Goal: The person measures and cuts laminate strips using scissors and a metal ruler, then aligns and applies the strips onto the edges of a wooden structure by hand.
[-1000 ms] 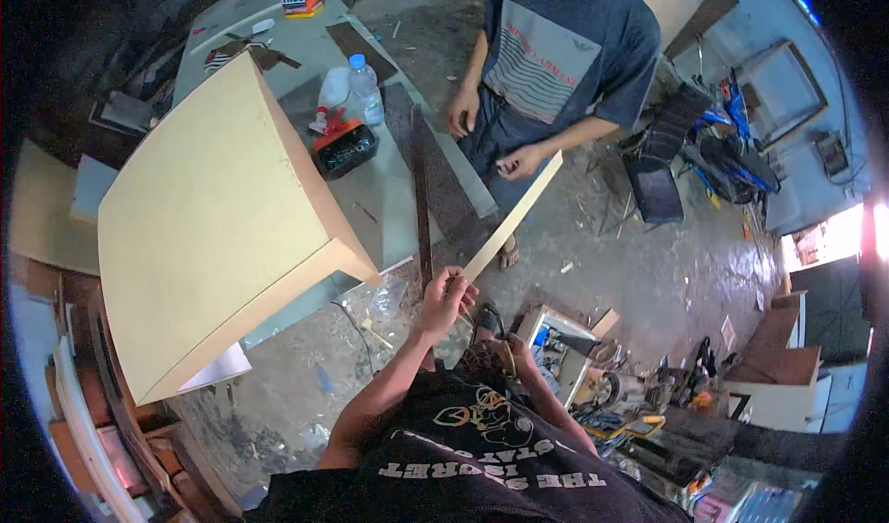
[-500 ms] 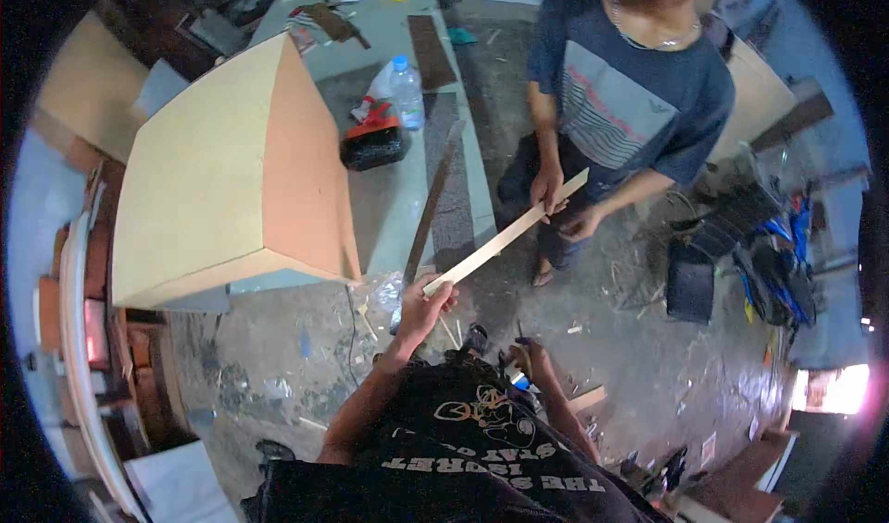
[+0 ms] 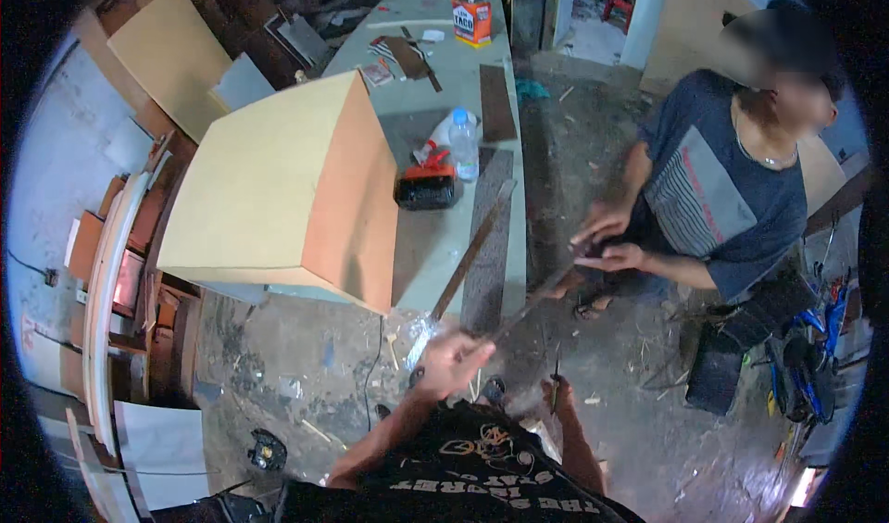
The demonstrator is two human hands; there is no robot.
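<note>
My left hand [image 3: 454, 364], slightly blurred, is closed at the near end of a long narrow strip [image 3: 530, 307]. The strip looks dark and thin at this angle and runs away to the right, toward a co-worker's hands [image 3: 607, 245]. Those hands are held close together around a small dark thing; whether they touch the strip, I cannot tell. Low beside my body, my right hand [image 3: 561, 401] grips a slim pointed tool [image 3: 557, 375] with its tip up. Its exact kind is too small to make out.
A large cream box-shaped panel piece [image 3: 259, 180] stands on the long pale table [image 3: 435, 254]. Near it are a water bottle [image 3: 464, 143], a black and red container [image 3: 426, 188], dark strips [image 3: 472, 259] and an orange can [image 3: 471, 23]. Scraps litter the floor.
The strip has turned from its broad pale face to a thin dark look. The co-worker has shifted right, hands now together. My view has swung, showing more of the table's far end.
</note>
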